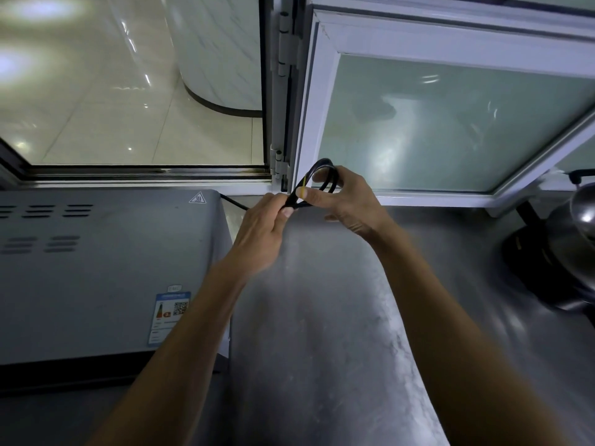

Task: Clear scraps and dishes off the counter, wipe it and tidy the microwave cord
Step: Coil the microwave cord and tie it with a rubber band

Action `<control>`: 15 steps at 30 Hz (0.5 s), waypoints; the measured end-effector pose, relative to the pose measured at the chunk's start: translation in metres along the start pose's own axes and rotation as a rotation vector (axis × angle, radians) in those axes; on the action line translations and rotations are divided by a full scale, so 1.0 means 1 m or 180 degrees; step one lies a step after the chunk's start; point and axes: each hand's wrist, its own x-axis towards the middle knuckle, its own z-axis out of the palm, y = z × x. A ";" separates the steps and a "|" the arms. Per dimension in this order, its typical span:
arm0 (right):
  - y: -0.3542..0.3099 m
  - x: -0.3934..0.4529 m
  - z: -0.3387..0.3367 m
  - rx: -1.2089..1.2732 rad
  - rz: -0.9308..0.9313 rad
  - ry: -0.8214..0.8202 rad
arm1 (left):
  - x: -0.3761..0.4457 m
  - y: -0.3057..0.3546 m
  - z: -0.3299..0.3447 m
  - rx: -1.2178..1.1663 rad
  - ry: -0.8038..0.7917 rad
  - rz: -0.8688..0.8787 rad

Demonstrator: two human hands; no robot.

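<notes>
- Cord (323,175) up in front of you, black, bent into a loop above the grey counter (322,317), just ahead of the white window frame (322,91).
- Your left hand (262,233) is closed around the lower part of the loop, thumb pressed down on the gathered strands; the fingers on the far side are hidden from you.
- Your right hand (344,201) pinches the loop near its top between thumb and forefinger, other fingers curled loosely behind it.
- A thin yellow strip (303,185) sits against the cord where your two thumbs meet; too small to say what it is.
- One run of cord trails left from your left hand and disappears behind the back corner of the microwave (106,268), so its far end is out of sight. No plug showing.
- The microwave sits to your left on the counter, top panel facing you with vent slots, a hot-surface warning triangle (197,198) and a label sticker (169,317) partly covered by your left forearm. Its front is cut off by the lower edge.
- At the right edge, a dark, shiny metal appliance (563,252) on the counter is mostly cropped; you cannot tell what it is.
- Frosted glass pane (450,123) behind your hands shows only blurred reflections.
- Open window on the left looks down on a glossy tiled floor (96,107).
</notes>
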 end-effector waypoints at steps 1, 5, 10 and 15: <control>0.000 -0.001 0.002 0.0046 0.0014 0.0007 | 0.001 0.001 0.000 -0.0028 0.0018 -0.0020; 0.000 -0.002 0.012 0.0402 0.0124 0.0003 | 0.001 0.002 0.001 -0.0207 0.0089 -0.0151; 0.011 -0.004 0.031 0.0378 0.0146 -0.0210 | 0.006 0.006 0.001 -0.0349 0.0157 -0.0327; 0.011 -0.002 0.028 0.0107 -0.0108 -0.0054 | 0.004 0.004 -0.004 -0.0348 0.0076 -0.0289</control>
